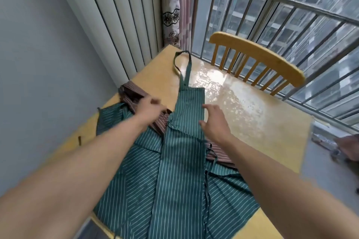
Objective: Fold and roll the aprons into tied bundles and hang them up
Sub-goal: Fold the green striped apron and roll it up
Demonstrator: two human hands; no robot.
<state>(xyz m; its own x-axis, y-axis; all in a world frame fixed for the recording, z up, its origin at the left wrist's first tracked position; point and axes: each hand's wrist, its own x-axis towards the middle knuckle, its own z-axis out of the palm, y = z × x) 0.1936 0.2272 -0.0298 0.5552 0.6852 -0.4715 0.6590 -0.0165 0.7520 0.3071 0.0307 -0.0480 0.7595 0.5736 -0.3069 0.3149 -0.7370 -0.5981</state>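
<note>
Green striped apron (178,161) on the wooden table (252,122), folded into a long strip, both hands apart at its bib end.

Head view: long axis runs from bottom centre up to the neck loop (181,62) at upper centre. Left hand (149,108), blurred, sits left of the strip over the brown striped apron (132,95); grip unclear. Right hand (213,122), fingers spread, touches the strip's right edge, nearer. No containers in sight.

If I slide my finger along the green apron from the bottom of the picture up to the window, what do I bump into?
green apron → neck loop → table → curtain
</note>
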